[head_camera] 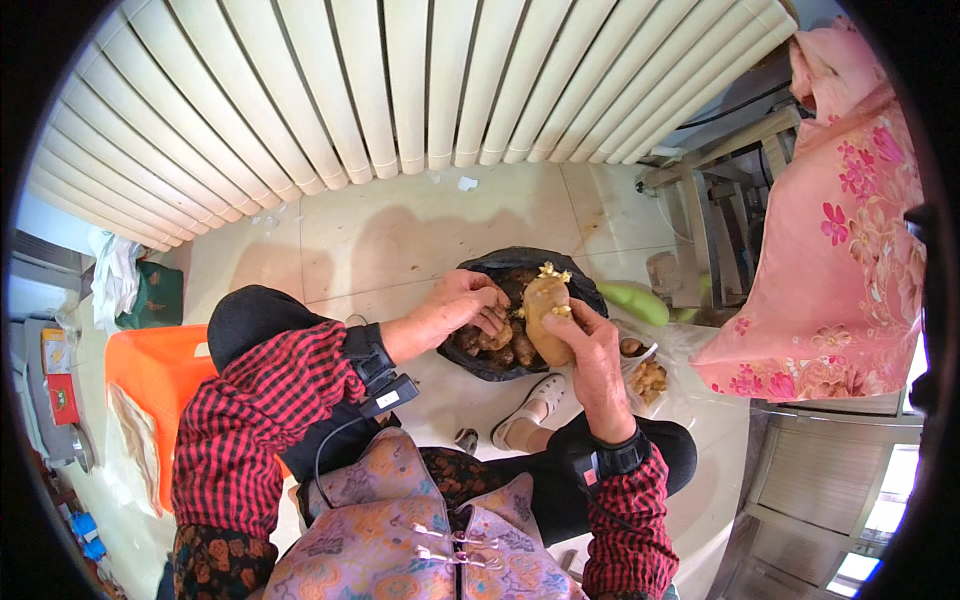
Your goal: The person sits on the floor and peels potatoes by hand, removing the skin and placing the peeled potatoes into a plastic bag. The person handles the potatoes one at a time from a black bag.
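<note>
My right hand [592,349] grips a long potato [545,319], which has pale yellow sprouts [553,271] at its far end and a few more along its sides. Beneath it sits a black plastic bag [480,367], its mouth rolled open around several dirty potatoes [525,349]. Over the left part of the bag, my left hand [463,300] hangs with bent fingers close to the potatoes. Whether those fingers hold or touch anything is unclear.
A white radiator [420,82] spans the far side. Right of the bag lie a light green gourd-like vegetable [636,301] and a clear plastic bag [660,401] with brownish pieces. A pink floral cloth [832,285] hangs at right; an orange plastic stool [139,367] stands at left.
</note>
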`<state>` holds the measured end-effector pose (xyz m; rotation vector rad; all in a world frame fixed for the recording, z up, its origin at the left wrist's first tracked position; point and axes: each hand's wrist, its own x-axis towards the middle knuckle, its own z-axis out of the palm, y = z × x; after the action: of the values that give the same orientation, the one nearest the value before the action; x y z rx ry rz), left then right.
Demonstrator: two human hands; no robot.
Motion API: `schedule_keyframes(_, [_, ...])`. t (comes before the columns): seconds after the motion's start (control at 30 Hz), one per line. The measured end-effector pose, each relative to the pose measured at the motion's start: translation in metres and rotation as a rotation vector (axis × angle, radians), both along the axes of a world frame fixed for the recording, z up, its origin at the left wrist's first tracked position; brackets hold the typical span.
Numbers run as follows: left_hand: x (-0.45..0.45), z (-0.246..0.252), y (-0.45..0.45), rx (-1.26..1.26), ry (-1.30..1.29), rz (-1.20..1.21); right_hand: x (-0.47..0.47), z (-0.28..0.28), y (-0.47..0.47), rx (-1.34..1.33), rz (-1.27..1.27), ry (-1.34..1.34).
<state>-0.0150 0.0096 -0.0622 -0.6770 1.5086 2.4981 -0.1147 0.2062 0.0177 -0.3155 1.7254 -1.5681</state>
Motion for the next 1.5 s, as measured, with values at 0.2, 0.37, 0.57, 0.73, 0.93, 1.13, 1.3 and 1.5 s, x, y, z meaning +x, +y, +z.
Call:
schedule_keyframes(0.2, [-0.035,0.009,0.031,-0.183,0.087,-0.128,-0.018,-0.006,0.012,-0.184,-0.094,-0.264])
schedule_keyframes(0.37, [-0.039,0.023,0.025,-0.511,0.118,-0.157,-0.022,-0.011,0.02,-0.235,-0.121,-0.442])
schedule_keyframes(0.57, [-0.021,0.03,0.008,-0.279,0.25,-0.093,-0.02,-0.009,0.02,-0.279,-0.105,-0.475])
schedule_keyframes(0.73, [-0.003,0.036,-0.003,-0.088,0.122,-0.141,-0.009,-0.009,0.007,-0.199,-0.049,-0.322])
schedule_keyframes(0.93, [0.008,0.037,-0.008,-0.114,0.144,-0.079,0.004,-0.009,-0.011,-0.136,-0.021,-0.073])
schedule_keyframes(1.13, [0.013,0.032,-0.01,-0.141,0.153,-0.048,0.008,-0.012,-0.02,-0.113,0.06,-0.071])
schedule_keyframes(1.3, [0.014,0.022,-0.004,-0.179,0.11,-0.016,0.015,-0.014,-0.022,0.025,0.098,0.111])
schedule_keyframes(1.5, [0.012,0.021,-0.002,-0.093,0.114,-0.004,0.007,-0.015,-0.015,-0.043,0.142,0.196])
